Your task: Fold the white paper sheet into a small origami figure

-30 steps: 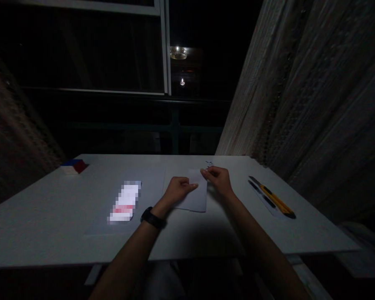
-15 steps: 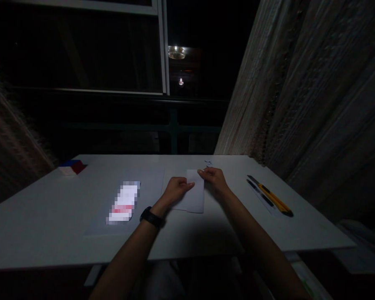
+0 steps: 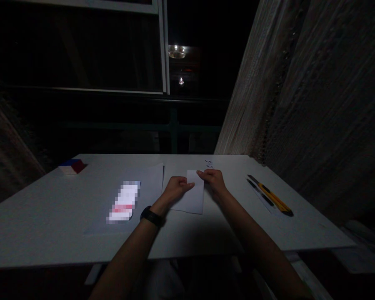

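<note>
Near the middle of the white table, a piece of white paper [image 3: 195,199] with a folded-over strip is held between my hands. My left hand [image 3: 176,188] grips it from the left, its thumb lying across the strip. My right hand [image 3: 213,179] pinches the paper's upper right corner between thumb and fingers. A dark watch [image 3: 151,216] is on my left wrist. The fingers behind the paper are hidden. Just beyond my right hand, dark handwritten marks [image 3: 208,162] show on the far part of the table.
A lit phone [image 3: 124,202], its screen blurred, lies on a larger white sheet [image 3: 151,177] to the left. A colored cube [image 3: 72,166] sits at the far left. On the right are a black pen [image 3: 259,190] and a yellow utility knife [image 3: 275,199]. Curtains [image 3: 246,96] hang beyond the table [image 3: 43,225].
Both hands keep their hold on the paper, nearly still. The far right corner of the larger sheet has lifted slightly, and more of the handwritten marks shows past my right hand.
</note>
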A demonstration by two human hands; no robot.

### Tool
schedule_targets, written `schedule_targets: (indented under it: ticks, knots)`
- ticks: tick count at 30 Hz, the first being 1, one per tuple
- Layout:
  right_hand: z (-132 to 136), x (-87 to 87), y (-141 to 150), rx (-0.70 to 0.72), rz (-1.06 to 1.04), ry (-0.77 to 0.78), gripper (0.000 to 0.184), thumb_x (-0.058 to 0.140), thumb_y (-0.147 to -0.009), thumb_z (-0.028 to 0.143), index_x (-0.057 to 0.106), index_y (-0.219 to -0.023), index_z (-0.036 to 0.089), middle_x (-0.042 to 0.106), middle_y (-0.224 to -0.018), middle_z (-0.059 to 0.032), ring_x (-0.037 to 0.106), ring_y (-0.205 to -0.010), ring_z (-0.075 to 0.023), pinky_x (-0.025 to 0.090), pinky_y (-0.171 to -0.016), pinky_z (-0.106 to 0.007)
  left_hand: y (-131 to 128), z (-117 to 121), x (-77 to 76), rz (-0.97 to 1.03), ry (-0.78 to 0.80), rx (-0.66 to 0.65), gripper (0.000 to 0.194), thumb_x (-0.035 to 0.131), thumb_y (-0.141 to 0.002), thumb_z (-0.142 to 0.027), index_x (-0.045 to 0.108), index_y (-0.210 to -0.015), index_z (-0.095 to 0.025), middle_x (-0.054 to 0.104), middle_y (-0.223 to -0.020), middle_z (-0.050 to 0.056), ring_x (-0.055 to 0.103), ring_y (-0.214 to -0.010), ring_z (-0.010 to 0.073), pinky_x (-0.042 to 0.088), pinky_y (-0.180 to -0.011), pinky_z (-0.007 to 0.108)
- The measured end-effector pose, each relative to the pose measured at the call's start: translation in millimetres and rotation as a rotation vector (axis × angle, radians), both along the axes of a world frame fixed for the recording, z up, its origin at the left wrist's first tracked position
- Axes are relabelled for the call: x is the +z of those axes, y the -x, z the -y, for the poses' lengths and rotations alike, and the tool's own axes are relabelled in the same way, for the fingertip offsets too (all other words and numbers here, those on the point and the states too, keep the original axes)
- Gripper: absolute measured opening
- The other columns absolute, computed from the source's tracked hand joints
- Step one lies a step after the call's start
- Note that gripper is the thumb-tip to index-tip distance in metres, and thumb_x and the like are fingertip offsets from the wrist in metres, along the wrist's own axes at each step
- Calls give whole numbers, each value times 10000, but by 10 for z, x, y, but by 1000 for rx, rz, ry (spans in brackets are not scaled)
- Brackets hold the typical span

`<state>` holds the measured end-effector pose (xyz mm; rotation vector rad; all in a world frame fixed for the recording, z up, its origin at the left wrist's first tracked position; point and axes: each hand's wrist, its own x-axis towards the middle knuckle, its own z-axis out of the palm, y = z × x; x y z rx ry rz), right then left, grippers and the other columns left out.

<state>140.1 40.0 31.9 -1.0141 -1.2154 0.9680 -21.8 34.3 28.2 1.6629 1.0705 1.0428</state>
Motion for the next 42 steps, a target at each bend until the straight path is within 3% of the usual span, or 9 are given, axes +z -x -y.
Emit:
schedule_targets:
  ticks: [10,14,22,28,33,37,42]
  knots:
    - [-34,-45,-7,78,-73,69,366,705,-569,446,515,-454,156,473,-450,37,401,-433,-83,297,-442,-228,9,18,15,29,93,-22,412,670,-576,-473,418,-484,-160,301,-453,-71,253,-438,55,179,-434,210]
    - [-65,-100,12,7,-77,58,350,706,-567,436,538,-456,150,484,-443,27,408,-431,-87,306,-440,-227,18,24,5,75,164,-78,377,678,-566,-478,515,-568,-138,362,-482,-61,292,-446,60,205,-441,208]
    - [-43,-104,46,-57,-34,-8,396,659,-619,474,517,-436,154,457,-425,30,385,-414,-79,302,-435,-228,36,-3,-17,94,203,-90,407,698,-531,-485,476,-513,-145,389,-485,-49,317,-450,61,222,-439,204]
    - [-62,-168,51,147,59,103,455,637,-600,563,542,-456,142,487,-428,11,402,-397,-86,301,-415,-229,58,-48,-58,179,202,14,378,688,-545,-474,517,-542,-137,446,-493,-31,375,-442,71,254,-428,205]
    - [-53,-184,64,109,158,66,445,661,-583,544,565,-454,129,511,-430,2,421,-407,-88,318,-428,-229,68,-74,-76,171,203,62,354,683,-562,-447,502,-535,-144,449,-480,-35,378,-427,69,242,-415,201]
    - [-28,-165,64,196,173,115,454,648,-590,552,563,-450,128,516,-430,-2,420,-403,-88,313,-425,-229,76,-56,-48,189,205,102,360,683,-560,-449,488,-517,-149,439,-464,-41,375,-421,70,253,-415,202]
    - [-40,-197,71,94,242,94,453,652,-580,550,560,-448,126,482,-400,14,399,-387,-83,293,-414,-227,78,-57,-50,171,205,125,389,707,-521,-467,479,-521,-152,448,-480,-36,384,-432,74,260,-415,202]
